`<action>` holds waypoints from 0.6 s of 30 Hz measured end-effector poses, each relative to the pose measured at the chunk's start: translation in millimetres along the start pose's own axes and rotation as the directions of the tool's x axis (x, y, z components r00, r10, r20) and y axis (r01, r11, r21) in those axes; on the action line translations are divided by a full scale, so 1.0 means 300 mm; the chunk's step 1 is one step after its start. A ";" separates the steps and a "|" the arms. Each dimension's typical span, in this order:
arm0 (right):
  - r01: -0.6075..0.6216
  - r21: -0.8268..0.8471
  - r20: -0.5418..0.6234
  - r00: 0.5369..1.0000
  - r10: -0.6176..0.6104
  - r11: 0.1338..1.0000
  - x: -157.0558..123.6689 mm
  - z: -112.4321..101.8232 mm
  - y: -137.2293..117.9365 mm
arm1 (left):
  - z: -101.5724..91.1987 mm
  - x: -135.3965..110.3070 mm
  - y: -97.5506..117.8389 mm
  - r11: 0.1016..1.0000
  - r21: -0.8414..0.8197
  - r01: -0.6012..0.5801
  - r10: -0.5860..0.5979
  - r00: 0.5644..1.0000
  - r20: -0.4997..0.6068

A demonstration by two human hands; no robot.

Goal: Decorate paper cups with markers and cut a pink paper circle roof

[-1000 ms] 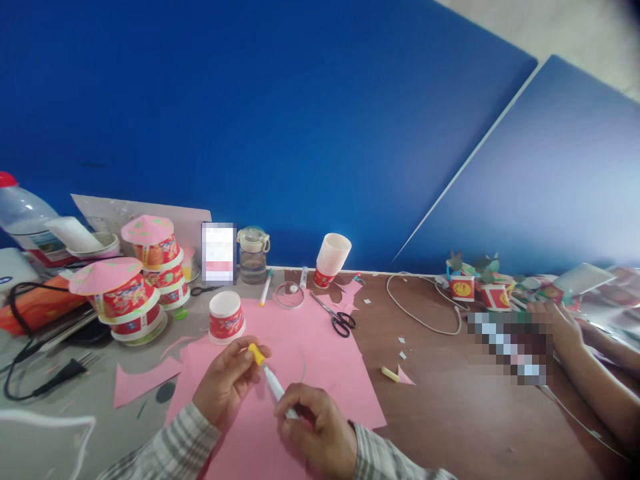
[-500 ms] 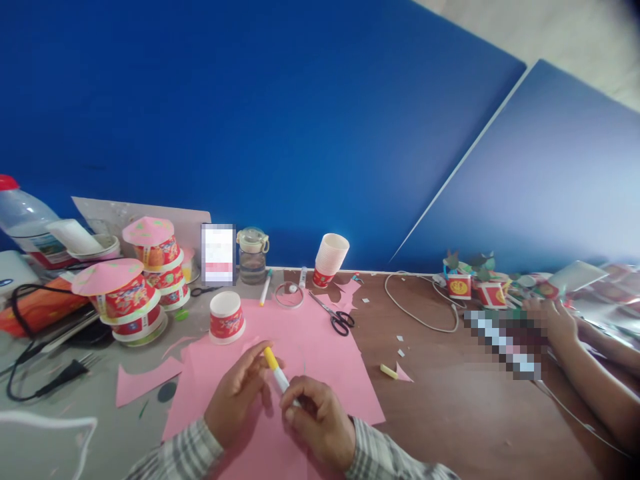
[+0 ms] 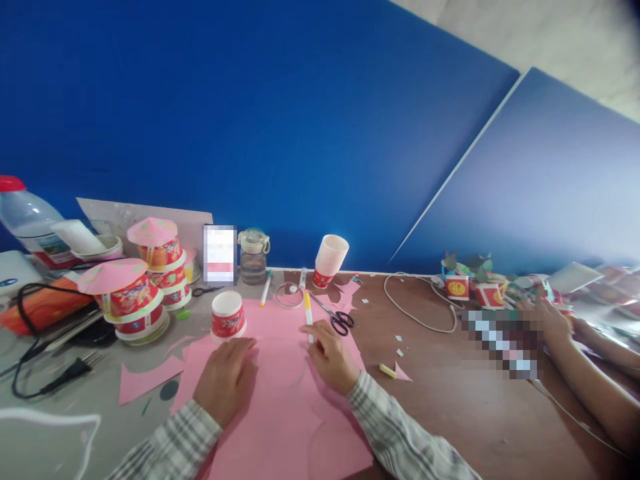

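Note:
My left hand [image 3: 227, 373] lies on the pink paper [image 3: 280, 413], fingers stretched out and holding nothing, just below a red-and-white paper cup [image 3: 228, 319]. At the paper's right side, my right hand [image 3: 331, 355] has its curled fingers around the lower end of a white marker with a yellow cap [image 3: 308, 308]. The marker points away from me, its capped end near the scissors [image 3: 341, 323] with black handles. A second marker [image 3: 266, 290] rests at the paper's far edge, left of a roll of clear tape [image 3: 289, 295]. A thin curved line shows on the paper between my hands.
Two stacked-cup towers with pink cone tops [image 3: 114, 275] stand at left, near a black plug [image 3: 65, 379]. A lidded glass jar [image 3: 253, 257] and a stack of paper cups [image 3: 331, 259] stand along the blue partition [image 3: 280, 133]. Another person's hands [image 3: 553, 323] work at right.
The yellow-capped marker has gone from between both hands to the paper's right side with my right hand. My left hand has come away from it and settled onto the paper.

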State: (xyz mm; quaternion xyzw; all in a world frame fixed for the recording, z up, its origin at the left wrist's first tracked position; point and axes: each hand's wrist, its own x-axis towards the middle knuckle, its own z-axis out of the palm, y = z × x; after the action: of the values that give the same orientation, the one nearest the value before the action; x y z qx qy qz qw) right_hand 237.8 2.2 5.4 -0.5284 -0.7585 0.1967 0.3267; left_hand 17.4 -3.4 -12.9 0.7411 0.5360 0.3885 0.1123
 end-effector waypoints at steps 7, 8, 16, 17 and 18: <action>-0.018 -0.185 0.092 0.995 0.036 0.983 0.176 0.018 0.102 | 0.019 -0.017 -0.023 0.966 0.251 -0.056 0.037 0.996 0.079; -0.024 -0.204 0.100 0.994 0.045 0.979 0.184 0.018 0.099 | 0.018 -0.018 -0.021 0.964 0.261 -0.052 0.030 0.996 0.089; 0.024 -0.223 0.231 0.973 0.029 0.974 0.086 -0.037 0.067 | 0.015 -0.013 -0.013 0.956 0.293 -0.010 -0.032 0.990 0.141; 0.028 -0.222 0.252 0.967 0.030 0.975 0.065 -0.045 0.067 | 0.016 -0.014 -0.014 0.958 0.288 -0.008 -0.034 0.990 0.139; 0.030 -0.221 0.270 0.962 0.031 0.975 0.046 -0.052 0.067 | 0.018 -0.015 -0.015 0.959 0.282 -0.009 -0.031 0.990 0.136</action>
State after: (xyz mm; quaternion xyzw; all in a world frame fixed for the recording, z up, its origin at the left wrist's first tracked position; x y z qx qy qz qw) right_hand 259.0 21.7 7.5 -0.5300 -0.8132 0.1811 0.1583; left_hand 17.4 -4.4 -21.2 0.7718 0.5808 0.2550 0.0450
